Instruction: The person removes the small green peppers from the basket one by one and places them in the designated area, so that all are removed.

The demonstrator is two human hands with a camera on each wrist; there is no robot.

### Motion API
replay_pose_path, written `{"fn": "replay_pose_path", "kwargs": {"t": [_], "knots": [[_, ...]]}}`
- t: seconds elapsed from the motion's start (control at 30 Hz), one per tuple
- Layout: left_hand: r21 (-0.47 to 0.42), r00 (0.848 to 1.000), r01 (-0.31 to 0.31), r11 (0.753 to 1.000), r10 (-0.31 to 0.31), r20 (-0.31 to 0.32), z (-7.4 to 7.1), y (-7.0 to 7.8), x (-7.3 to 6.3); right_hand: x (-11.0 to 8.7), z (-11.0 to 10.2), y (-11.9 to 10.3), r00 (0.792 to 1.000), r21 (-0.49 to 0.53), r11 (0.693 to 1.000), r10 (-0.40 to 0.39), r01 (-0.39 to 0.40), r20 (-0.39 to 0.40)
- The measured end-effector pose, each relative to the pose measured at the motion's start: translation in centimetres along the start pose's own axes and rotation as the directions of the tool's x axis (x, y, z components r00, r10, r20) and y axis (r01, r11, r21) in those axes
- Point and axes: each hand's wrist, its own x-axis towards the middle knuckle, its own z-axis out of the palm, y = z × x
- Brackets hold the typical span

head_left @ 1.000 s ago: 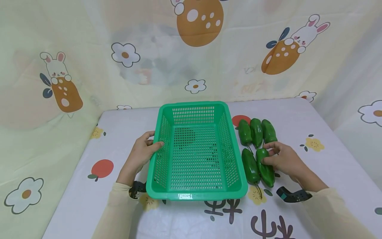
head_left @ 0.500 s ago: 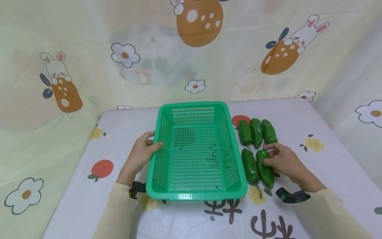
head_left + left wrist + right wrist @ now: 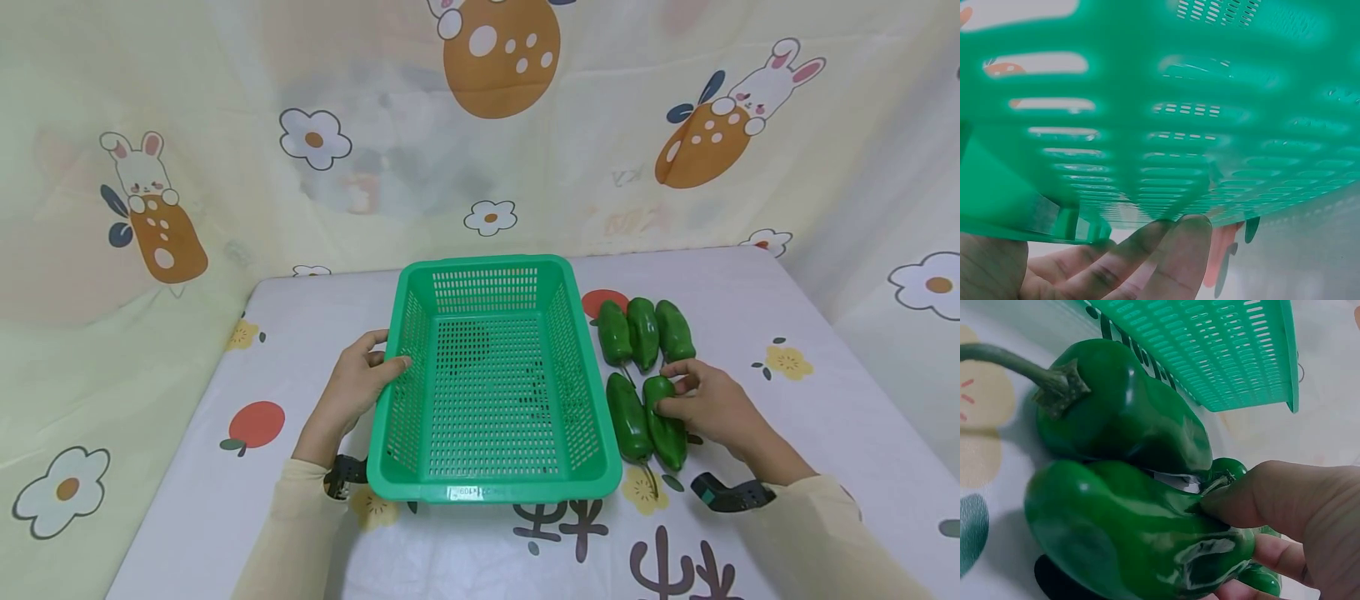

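In the head view my left hand point(image 3: 351, 387) grips the left rim of a green slotted plastic basket point(image 3: 495, 492), thumb over the edge. The left wrist view shows fingers point(image 3: 1175, 262) bent against the basket's outer underside. My right hand point(image 3: 716, 408) pinches a glossy green pepper point(image 3: 666, 437) right of the basket. Seen from the right wrist, the thumb lies on top of this pepper point(image 3: 1104, 531), with fingers at its far side. Beside it lies another pepper point(image 3: 628, 417), its stem toward me.
Three more green peppers stand in a row behind: left point(image 3: 615, 333), middle point(image 3: 643, 335) and right point(image 3: 675, 330). A patterned cloth point(image 3: 285, 517) covers the table. Printed fabric point(image 3: 390, 192) hangs behind the table's back edge.
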Motion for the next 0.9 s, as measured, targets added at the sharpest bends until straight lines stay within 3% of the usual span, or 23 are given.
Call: {"fn": "replay_pose_path", "kwargs": {"t": [0.43, 0.63, 0.73, 0.9], "knots": [[0.023, 1.000, 0.001, 1.000, -0.001, -0.005, 0.0, -0.1, 0.1, -0.4, 0.0, -0.2, 0.999, -0.071, 0.997, -0.033, 0.030, -0.039], [0.127, 1.000, -0.017, 0.992, 0.018, -0.008, -0.1, 0.0, 0.1, -0.6, -0.4, -0.8, 0.991, -0.188, 0.980, -0.082, 0.060, -0.107], [0.243, 0.999, -0.046, 0.969, 0.047, 0.001, -0.3, 0.2, -0.1, -0.4, -1.0, -1.4, 0.984, -0.231, 0.969, -0.125, 0.093, -0.130], [0.440, 0.996, -0.089, 0.893, 0.081, 0.038, -1.0, 0.9, -0.4, 0.5, -2.3, -2.6, 0.959, -0.278, 0.946, -0.220, 0.166, -0.178]]}}
